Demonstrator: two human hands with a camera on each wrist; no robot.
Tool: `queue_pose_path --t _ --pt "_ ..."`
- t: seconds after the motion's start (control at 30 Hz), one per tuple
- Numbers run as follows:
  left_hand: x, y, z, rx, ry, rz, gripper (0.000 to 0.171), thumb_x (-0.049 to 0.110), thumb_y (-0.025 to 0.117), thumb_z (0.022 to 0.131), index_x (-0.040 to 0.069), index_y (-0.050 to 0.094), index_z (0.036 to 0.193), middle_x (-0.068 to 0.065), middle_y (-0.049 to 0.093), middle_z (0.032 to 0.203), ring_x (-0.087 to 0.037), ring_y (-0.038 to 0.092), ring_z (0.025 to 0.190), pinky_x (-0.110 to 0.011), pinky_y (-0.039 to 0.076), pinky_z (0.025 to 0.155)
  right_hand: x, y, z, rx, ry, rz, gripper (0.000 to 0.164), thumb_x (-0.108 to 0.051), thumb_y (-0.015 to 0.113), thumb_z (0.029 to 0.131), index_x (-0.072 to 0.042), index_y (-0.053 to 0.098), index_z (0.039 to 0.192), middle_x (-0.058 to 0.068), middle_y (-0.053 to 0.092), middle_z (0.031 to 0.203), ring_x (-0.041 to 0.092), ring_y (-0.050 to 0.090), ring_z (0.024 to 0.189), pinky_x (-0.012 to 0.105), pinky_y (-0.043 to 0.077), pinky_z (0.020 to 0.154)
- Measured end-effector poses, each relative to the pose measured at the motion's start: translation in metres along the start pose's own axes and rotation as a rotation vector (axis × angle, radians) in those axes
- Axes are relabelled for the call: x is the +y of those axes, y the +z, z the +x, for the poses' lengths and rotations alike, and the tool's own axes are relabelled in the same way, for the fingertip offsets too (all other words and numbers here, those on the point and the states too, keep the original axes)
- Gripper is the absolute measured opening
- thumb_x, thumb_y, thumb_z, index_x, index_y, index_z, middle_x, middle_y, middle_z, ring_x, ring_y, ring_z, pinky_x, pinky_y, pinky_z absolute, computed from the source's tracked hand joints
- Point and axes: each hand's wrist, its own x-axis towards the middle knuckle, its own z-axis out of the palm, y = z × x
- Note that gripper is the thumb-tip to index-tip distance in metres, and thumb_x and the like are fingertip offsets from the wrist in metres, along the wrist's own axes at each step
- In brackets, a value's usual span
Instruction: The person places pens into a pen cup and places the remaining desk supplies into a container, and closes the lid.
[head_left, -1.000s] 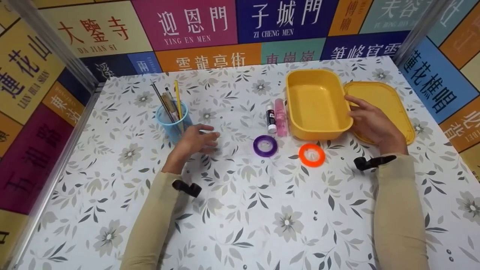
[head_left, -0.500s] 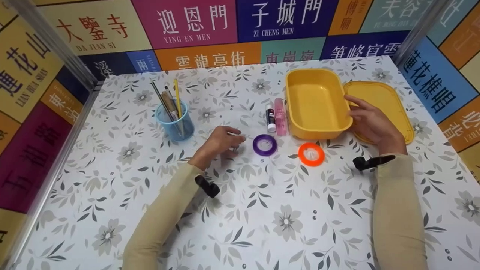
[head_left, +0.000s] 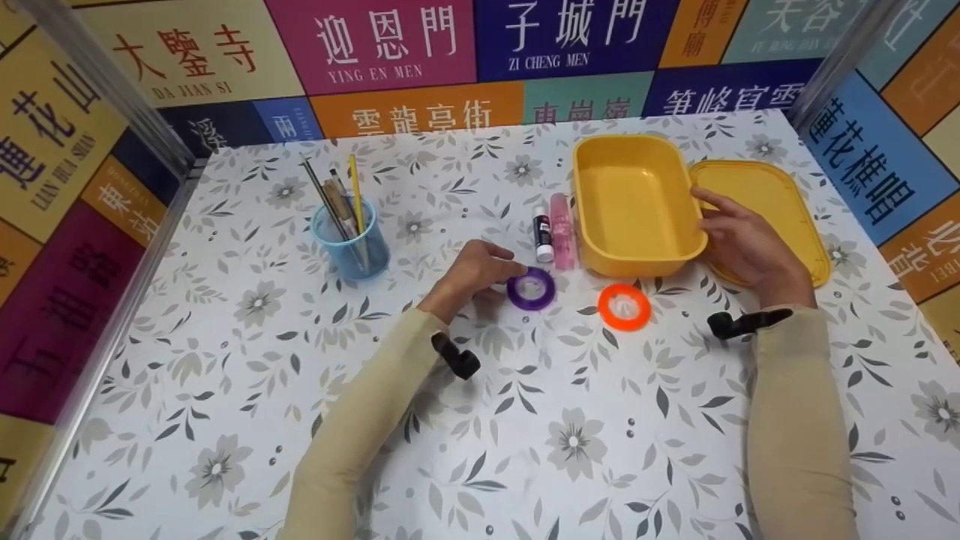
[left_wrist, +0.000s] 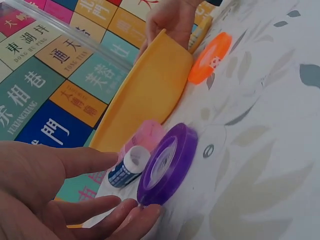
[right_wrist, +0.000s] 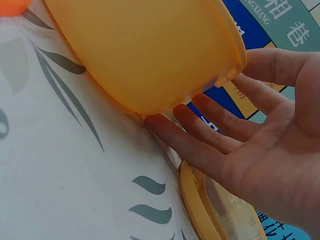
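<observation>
My left hand (head_left: 480, 271) is at the left edge of a purple tape roll (head_left: 531, 304) lying flat on the table. In the left wrist view its fingertips touch the roll's rim (left_wrist: 181, 160), while the thumb stands apart from it. My right hand (head_left: 754, 247) rests its extended fingertips against the right side of a yellow plastic box (head_left: 637, 267), which has nothing in it. In the right wrist view the thumb is up at the box's rim and the fingers (right_wrist: 200, 145) lie along its lower wall. An orange tape roll (head_left: 624, 323) lies in front of the box.
A glue stick (head_left: 542, 236) and a pink translucent object (head_left: 562, 232) lie left of the box. The yellow lid (head_left: 772, 187) is at its right, under my right hand. A blue cup (head_left: 360, 261) with pens and brushes stands at left. Printed panels (head_left: 390, 37) border the table.
My left hand has moved right, from beside the blue cup to the purple tape roll, and now touches it. My right hand and the box have stayed in place.
</observation>
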Motion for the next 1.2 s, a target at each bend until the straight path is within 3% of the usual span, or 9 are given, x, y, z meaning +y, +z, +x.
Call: queue_pose_path --t 0.23,0.53,0.77,0.97,1.2 --pt "0.001 0.015 0.001 0.092 0.065 0.094 0.041 0.014 0.079 0.083 0.0 0.07 0.12 -0.014 0.071 0.119 -0.023 0.068 0.102 -0.027 0.058 0.087 -0.002 -0.001 0.0 0.036 0.036 -0.067 0.059 -0.009 0.054 0.102 -0.025 0.036 0.156 0.01 0.039 0.158 0.021 0.059 0.127 0.03 0.057 0.097" --pt "-0.002 0.031 0.001 0.16 0.122 0.225 0.037 0.009 0.079 0.077 0.004 0.072 0.113 -0.011 0.073 0.11 -0.023 0.067 0.097 -0.028 0.056 0.085 0.0 -0.002 0.0 0.032 0.036 -0.06 0.059 -0.008 0.052 0.103 -0.024 0.035 0.156 0.01 0.039 0.159 0.02 0.06 0.127 0.028 0.056 0.098" --pt "0.001 0.031 0.001 0.195 0.129 0.264 0.031 0.007 0.078 0.074 0.006 0.075 0.105 -0.009 0.075 0.1 -0.019 0.066 0.083 -0.024 0.055 0.07 -0.001 0.0 0.001 0.02 0.024 -0.06 0.058 -0.008 0.051 0.103 -0.022 0.035 0.157 0.011 0.043 0.157 0.022 0.063 0.122 0.031 0.057 0.097" --pt "0.003 0.026 0.0 0.203 0.115 0.266 0.032 0.011 0.081 0.073 0.008 0.073 0.104 -0.008 0.075 0.099 -0.02 0.066 0.083 -0.025 0.052 0.068 0.0 -0.002 0.002 -0.008 0.006 -0.027 0.058 -0.005 0.049 0.104 -0.02 0.033 0.157 0.009 0.051 0.151 0.024 0.064 0.121 0.035 0.057 0.097" --pt "0.005 0.022 -0.003 0.201 0.153 0.248 0.03 0.011 0.082 0.076 0.003 0.073 0.104 -0.013 0.074 0.102 -0.02 0.068 0.084 -0.025 0.056 0.07 0.002 -0.002 0.002 0.006 -0.006 -0.037 0.059 -0.004 0.049 0.103 -0.018 0.032 0.157 0.007 0.055 0.147 0.022 0.064 0.12 0.032 0.058 0.096"
